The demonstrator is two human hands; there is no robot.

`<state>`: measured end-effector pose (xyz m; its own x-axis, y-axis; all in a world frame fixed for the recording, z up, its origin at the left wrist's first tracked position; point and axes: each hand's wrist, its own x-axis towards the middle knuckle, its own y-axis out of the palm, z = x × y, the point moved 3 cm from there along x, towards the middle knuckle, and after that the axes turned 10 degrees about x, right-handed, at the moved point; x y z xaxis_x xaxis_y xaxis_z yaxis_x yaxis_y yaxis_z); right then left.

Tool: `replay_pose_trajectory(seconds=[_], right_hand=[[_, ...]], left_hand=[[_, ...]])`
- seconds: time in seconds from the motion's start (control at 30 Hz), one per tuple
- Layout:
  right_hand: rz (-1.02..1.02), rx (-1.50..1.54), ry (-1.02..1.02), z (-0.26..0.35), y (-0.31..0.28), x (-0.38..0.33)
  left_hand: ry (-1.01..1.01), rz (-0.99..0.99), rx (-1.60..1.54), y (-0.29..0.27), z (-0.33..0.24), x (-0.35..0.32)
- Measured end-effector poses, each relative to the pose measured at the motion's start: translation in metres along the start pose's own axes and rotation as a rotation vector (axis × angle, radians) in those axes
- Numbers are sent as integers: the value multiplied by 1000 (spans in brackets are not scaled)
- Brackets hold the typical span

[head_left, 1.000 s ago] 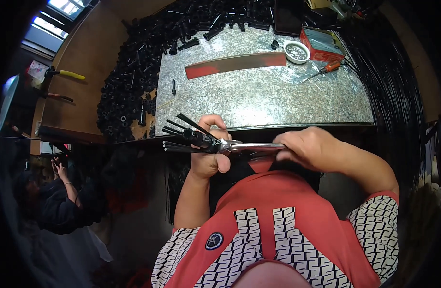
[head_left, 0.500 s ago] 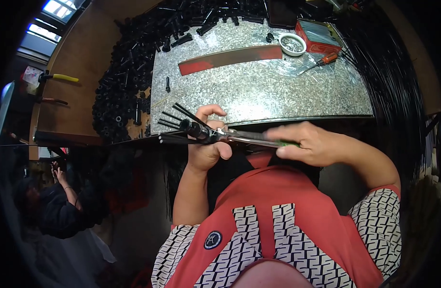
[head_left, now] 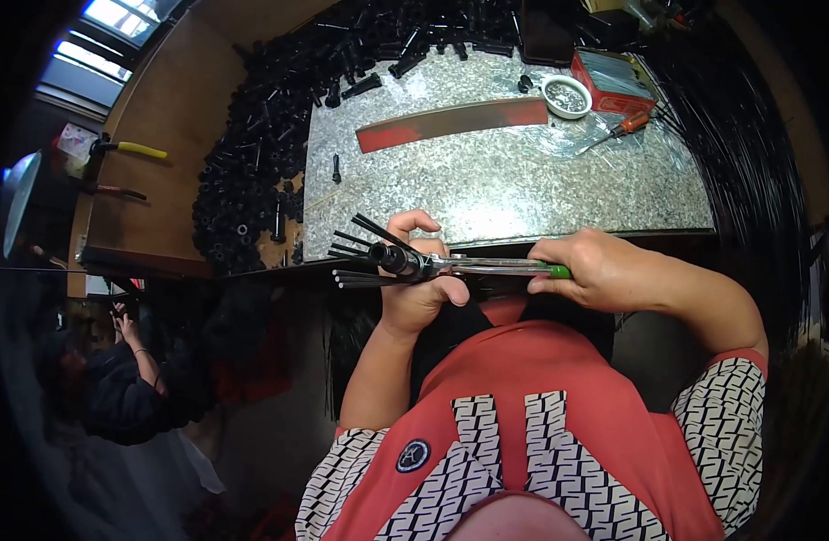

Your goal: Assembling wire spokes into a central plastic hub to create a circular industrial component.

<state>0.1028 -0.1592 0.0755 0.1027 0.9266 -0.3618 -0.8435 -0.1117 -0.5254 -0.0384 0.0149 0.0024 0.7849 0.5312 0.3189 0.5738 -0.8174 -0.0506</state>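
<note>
My left hand is closed around a black tubular hub, with its forefinger and thumb stretched past it. Several thin black rods fan out from the hub to the left. At the hub's right side, the metal jaws of a pair of pliers meet it. Its long silvery handles run right to a green end. My right hand is wrapped round that end, holding the handles close together. What lies between the jaws is too small to make out.
On the speckled stone worktop lie a curved red-brown strip, a white bowl of small metal bits, a red box and an orange-handled screwdriver. Black tubular parts are heaped left; black rods right. Another person sits at left.
My right hand, blurred by motion before, has settled around the pliers' green handle end, and the handles now lie close together. The whole view has shifted slightly.
</note>
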Motion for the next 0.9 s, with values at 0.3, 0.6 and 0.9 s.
replay_pose_trajectory(seconds=[0.3, 0.6, 0.9], right_hand=[[-244, -309, -232, 2, -6, -6], [-454, -735, -336, 19, -18, -24], [-456, -937, -292, 16, -12, -20]], left_hand=[[-49, 184, -141, 2, -18, 8], [-142, 284, -308, 8, -17, 10], [-146, 237, -314, 14, -7, 7]])
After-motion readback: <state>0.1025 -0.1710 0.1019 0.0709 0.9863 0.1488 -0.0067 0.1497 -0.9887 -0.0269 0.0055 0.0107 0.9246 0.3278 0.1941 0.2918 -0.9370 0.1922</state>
